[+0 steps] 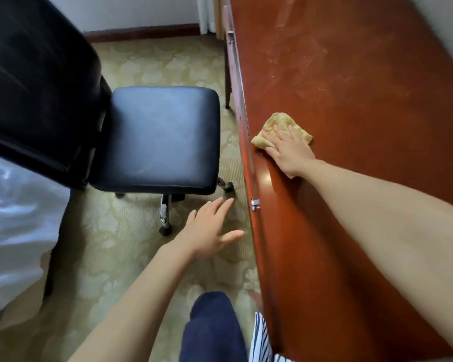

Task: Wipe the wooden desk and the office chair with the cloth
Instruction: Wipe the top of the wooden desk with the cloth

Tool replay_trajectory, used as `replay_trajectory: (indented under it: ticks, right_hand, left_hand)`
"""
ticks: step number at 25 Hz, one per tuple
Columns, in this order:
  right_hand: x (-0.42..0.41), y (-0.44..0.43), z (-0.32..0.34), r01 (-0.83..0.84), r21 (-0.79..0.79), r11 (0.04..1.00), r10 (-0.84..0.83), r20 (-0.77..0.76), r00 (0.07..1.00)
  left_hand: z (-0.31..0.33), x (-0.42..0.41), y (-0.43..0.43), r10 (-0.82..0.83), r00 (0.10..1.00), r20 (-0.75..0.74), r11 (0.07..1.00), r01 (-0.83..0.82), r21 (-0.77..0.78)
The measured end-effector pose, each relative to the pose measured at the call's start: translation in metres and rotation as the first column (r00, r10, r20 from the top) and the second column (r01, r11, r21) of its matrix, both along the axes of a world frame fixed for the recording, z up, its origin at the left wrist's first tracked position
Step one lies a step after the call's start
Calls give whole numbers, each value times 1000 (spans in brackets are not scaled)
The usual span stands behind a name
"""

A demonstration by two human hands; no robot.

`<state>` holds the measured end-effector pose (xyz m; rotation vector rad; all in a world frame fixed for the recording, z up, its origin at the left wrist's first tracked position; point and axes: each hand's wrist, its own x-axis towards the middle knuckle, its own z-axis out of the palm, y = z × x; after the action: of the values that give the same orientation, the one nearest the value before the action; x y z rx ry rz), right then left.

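The counter is a long, glossy, reddish-brown wooden top that fills the view from 12 to 5 o'clock. Its front face carries a small metal handle near the middle and a second handle far off at 12 o'clock. The front is closed, so whatever it holds is hidden.

The cloth is yellow, soft and crumpled into a loose wad. It lies on the counter just inside the front edge, at about 2 o'clock from the centre of the view. The right grip lies flat on top of it, fingers straight and spread, palm pressing down, with the cloth's rumpled edge showing beyond the fingertips. Pale smears and fine streaks mark the wood farther along, at 1 o'clock from the cloth, and a bright patch of glare sits on the edge at 7 o'clock from the right grip.

The left grip is unclenched and holds nothing. Its fingers are spread over the pale patterned carpet, near the counter's front, at 6 o'clock from the centre.

The office chair stands at 10 o'clock, apart from the counter. It has a black padded seat, a tall black backrest and a chrome base on castors. White bedding lies at 8 o'clock.
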<state>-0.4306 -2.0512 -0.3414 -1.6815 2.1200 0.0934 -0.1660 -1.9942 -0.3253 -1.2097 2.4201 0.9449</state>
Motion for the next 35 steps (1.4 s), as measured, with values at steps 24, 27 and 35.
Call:
replay_trajectory:
  ticks: [24, 27, 35]
  right_hand:
    - [-32, 21, -11, 149, -113, 982, -165, -142, 976]
    - [-81, -7, -11, 251, -97, 963, -264, -156, 952]
    - [-151, -88, -6, 651, -7, 759, -651, -54, 758]
  left_hand:
    - [15, -139, -214, -391, 914, 109, 866, 405, -294]
    - [15, -174, -243, -389, 912, 131, 865, 410, -289]
    - [8, -185, -298, -378, 887, 265, 883, 432, -185]
